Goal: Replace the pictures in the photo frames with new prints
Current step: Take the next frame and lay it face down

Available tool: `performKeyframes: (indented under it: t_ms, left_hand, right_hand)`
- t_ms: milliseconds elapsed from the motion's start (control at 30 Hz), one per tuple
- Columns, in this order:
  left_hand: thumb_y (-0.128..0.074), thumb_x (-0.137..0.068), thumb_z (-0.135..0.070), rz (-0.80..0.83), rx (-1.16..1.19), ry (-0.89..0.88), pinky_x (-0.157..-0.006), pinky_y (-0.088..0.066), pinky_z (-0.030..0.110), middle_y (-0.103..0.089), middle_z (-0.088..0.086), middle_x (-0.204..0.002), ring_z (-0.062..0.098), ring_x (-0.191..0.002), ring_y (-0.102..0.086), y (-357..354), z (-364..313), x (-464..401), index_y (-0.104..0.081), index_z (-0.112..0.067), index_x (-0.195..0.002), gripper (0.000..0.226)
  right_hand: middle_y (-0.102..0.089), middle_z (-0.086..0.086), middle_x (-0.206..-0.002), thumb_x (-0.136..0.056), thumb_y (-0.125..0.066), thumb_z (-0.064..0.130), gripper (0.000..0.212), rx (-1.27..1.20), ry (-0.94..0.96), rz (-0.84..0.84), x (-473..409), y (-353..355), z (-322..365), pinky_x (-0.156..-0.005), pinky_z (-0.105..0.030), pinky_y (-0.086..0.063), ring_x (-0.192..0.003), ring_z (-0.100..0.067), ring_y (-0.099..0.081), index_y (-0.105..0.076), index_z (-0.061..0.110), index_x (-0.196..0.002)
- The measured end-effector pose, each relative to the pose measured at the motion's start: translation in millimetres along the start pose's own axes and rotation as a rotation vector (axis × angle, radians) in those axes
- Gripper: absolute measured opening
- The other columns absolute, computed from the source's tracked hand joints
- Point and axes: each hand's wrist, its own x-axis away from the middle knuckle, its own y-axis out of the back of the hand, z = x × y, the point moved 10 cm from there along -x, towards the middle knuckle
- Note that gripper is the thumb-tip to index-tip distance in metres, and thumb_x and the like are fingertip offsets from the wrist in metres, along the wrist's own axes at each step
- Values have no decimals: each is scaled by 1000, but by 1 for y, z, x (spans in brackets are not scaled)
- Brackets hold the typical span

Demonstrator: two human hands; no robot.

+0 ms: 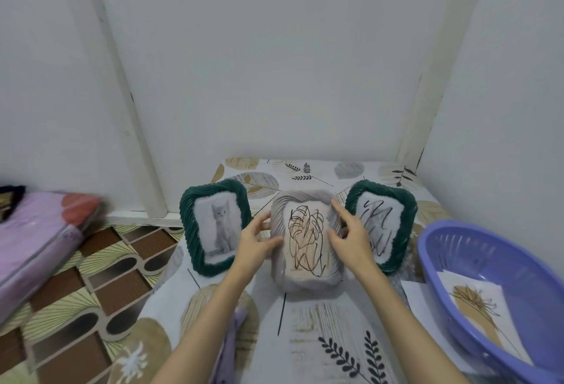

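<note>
Three ribbed photo frames stand in a row on the patterned table (320, 322). The left green frame (215, 226) shows a grey cat. The middle grey frame (305, 240) holds a leaf print scribbled over in black. The right green frame (381, 225) holds a scribbled picture too. My left hand (256, 238) rests against the grey frame's left edge and my right hand (349, 235) against its right edge, fingers spread. A new print (476, 307) with a brown plant drawing lies in the purple basin (457, 301).
White walls close the table in at the back and right. A sheet of white paper (410, 292) lies under the basin's left side. A purple cloth (232, 350) hangs at the table's near edge. A pink bundle (33, 246) lies on the patterned floor (100, 292) to the left.
</note>
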Motion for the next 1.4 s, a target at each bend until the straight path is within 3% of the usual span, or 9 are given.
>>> performKeyframes:
  t_ms: [100,267,367,500,667,867,1100,1267,1400]
  left_hand:
    - [-61,-81,7,-8,-17,-76,-66,-59,27,-56,3,-101,4,-69,-68,-2,-12,24,-52,-24,-115,48]
    - [-64,-79,6,23,-101,-225,-73,-59,32,-59,2,-98,17,-79,-67,-26,-34,62,-54,-35,-103,48]
    - [-69,-76,1,108,-144,-256,-76,-58,28,-61,2,-98,13,-77,-65,-45,-38,79,-58,-21,-107,40]
    - [-64,-82,-3,24,-22,-283,-65,-58,30,-61,2,-83,15,-72,-67,-37,-52,93,-61,-16,-102,24]
    - [-57,-89,-8,-151,17,-327,-63,-53,19,-60,0,-83,12,-77,-61,-14,-66,92,-62,-13,-102,15]
    - [-60,-88,-21,18,-37,-118,-87,-47,26,-50,0,-122,18,-108,-55,-37,-35,88,-44,-24,-134,49]
    - [-68,-79,-3,63,-232,-47,-71,-48,10,-56,4,-119,15,-101,-56,-45,22,96,-51,-18,-129,55]
    - [-65,-82,-5,-6,-338,-31,-64,-44,11,-62,9,-121,9,-97,-53,-41,42,85,-60,-11,-121,40]
    - [-66,-83,-10,-23,-427,-35,-61,-42,4,-64,9,-116,21,-94,-59,-42,45,73,-61,-8,-118,36]
  right_hand:
    - [-45,-1,-106,-92,-52,26,53,121,58,-35,19,12,13,-77,-22,-36,-84,-10,-43,-32,33,-141]
    - [-50,5,-77,-91,-40,51,47,117,259,-32,53,23,70,-61,-22,-43,-67,-7,-48,-30,45,-137]
    - [-59,4,-102,-86,-42,61,49,210,221,-5,60,29,72,-80,-33,-51,-90,-12,-58,-35,46,-133]
    - [-59,2,-83,-83,-61,36,47,155,164,-54,69,53,61,-62,-19,-45,-67,-5,-55,-43,27,-125]
    - [-49,-3,-65,-87,-47,-1,45,-91,87,-31,77,78,38,-39,-12,-28,-36,-5,-30,-51,24,-125]
    - [-28,14,-46,-89,-45,-7,46,-268,29,155,90,82,18,-44,-13,-27,-48,-9,-21,-57,25,-120]
    - [-34,2,-53,-89,-46,-4,43,-233,-158,278,104,46,-43,-45,-16,-31,-48,-8,-30,-61,28,-113]
    - [-49,18,-44,-89,-55,4,27,-179,-142,220,99,33,-59,-42,-8,-33,-42,1,-40,-61,17,-112]
    - [-48,6,-60,-86,-63,10,26,-108,-127,145,87,29,-72,-52,-7,-36,-57,-5,-40,-62,15,-111]
